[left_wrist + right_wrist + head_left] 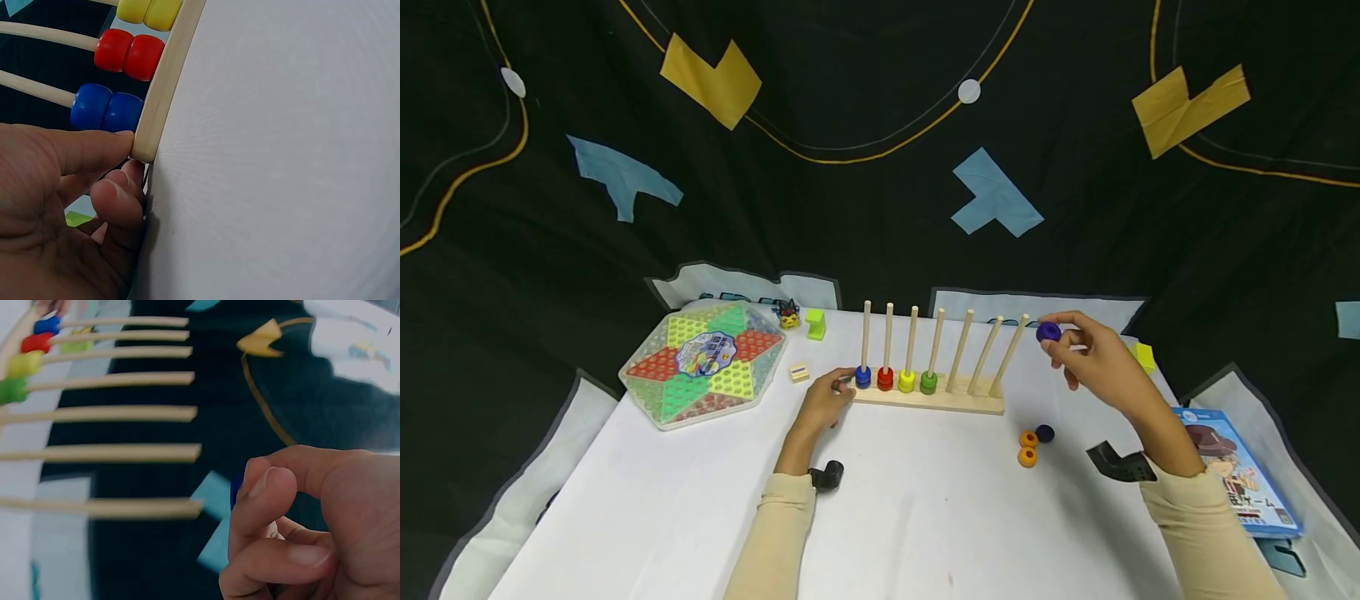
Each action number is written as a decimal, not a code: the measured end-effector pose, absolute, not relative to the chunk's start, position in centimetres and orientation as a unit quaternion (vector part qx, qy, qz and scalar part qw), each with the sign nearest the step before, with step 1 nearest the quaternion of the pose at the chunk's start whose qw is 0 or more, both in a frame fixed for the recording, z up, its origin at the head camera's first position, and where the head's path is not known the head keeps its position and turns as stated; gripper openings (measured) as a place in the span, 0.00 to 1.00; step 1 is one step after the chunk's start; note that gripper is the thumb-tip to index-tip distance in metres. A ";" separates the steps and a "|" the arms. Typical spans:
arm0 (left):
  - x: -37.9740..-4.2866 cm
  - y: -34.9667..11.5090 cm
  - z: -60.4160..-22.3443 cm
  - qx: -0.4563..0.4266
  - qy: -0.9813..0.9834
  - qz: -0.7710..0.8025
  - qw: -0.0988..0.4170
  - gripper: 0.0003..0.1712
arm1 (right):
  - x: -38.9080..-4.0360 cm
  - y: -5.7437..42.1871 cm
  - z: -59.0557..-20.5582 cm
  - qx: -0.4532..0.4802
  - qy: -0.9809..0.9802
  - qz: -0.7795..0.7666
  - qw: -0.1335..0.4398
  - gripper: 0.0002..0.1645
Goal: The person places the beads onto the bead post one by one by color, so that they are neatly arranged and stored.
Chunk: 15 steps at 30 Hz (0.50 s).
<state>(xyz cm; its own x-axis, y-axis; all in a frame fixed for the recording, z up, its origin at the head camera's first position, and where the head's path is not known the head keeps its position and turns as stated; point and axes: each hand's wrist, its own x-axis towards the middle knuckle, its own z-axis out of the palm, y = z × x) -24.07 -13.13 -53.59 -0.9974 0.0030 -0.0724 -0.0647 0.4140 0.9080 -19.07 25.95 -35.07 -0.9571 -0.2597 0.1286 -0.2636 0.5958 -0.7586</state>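
A wooden peg stand has a row of upright pegs. Pairs of blue beads, red beads, yellow beads and green beads sit low on its left pegs; the right three pegs are bare. At the stand's left end, my left hand grips the base between thumb and fingers. My right hand pinches a purple bead up beside the top of the rightmost peg; fingers mostly hide this bead in the right wrist view.
Two orange beads and a dark purple bead lie right of the stand's front. A Chinese checkers board, a small figure, a green block and an eraser-like block are at left. A blue game box lies far right.
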 end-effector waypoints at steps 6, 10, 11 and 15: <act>-24.1 -13.1 -53.5 -0.023 0.839 0.542 0.036 0.23 | -21.5 21.7 -33.0 0.177 -0.894 0.411 -0.004 0.27; -23.9 -13.1 -53.5 -0.022 0.838 0.544 0.037 0.23 | -23.1 19.6 -33.2 0.196 -0.890 0.411 -0.027 0.24; -23.9 -13.1 -53.5 -0.022 0.838 0.544 0.037 0.23 | -23.4 19.2 -33.3 0.201 -0.888 0.412 -0.031 0.24; -23.9 -13.1 -53.4 -0.021 0.837 0.547 0.033 0.23 | -24.3 18.2 -33.6 0.208 -0.886 0.412 -0.038 0.23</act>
